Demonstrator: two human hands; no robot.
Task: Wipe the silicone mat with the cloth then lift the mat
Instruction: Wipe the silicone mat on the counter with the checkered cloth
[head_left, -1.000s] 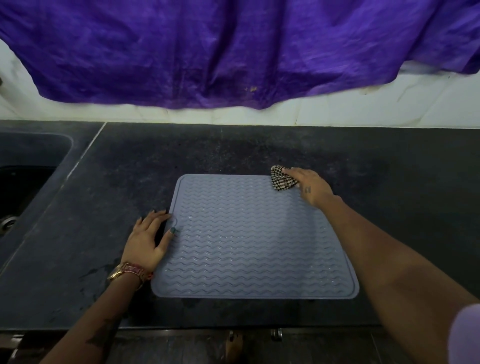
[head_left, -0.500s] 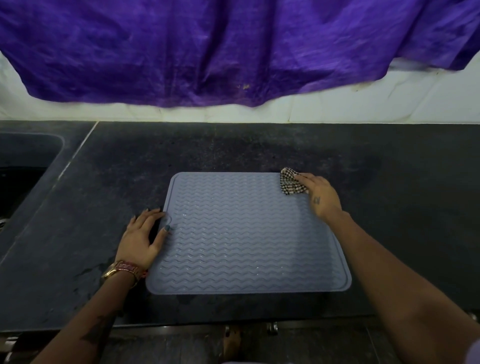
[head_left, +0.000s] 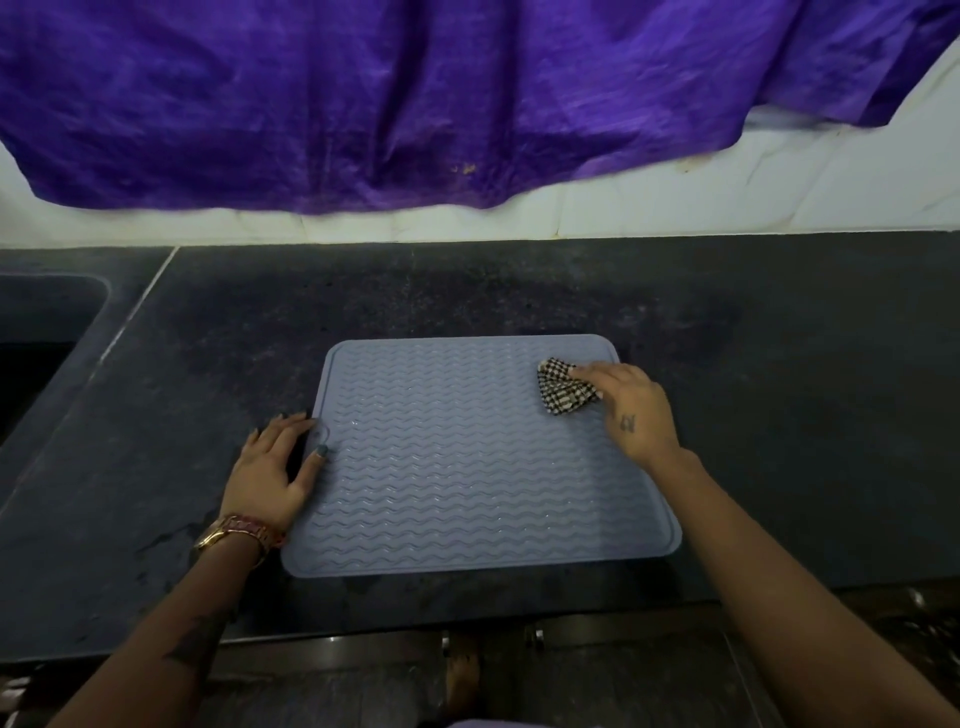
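With my right hand (head_left: 631, 410) pressing the cloth (head_left: 563, 392) near the mat's (head_left: 467, 483) far-right corner, left hand (head_left: 275, 470) flat and empty on its edge, a hard stroke could slide it.

In the middle of the frame we see a grey-blue rectangular silicone mat (head_left: 467, 467); its surface is matt, with raised wavy ridges that catch small glints of light. On its upper right part lies a small black-and-white checked woven cloth (head_left: 563, 393), soft and crumpled. The dark stone counter (head_left: 779, 389) looks speckled and dull, with smears. Across the top hangs a purple wrinkled fabric (head_left: 363, 104) with a slight sheen. At lower left, a gold-coloured metal wristwatch (head_left: 236, 535) shines.
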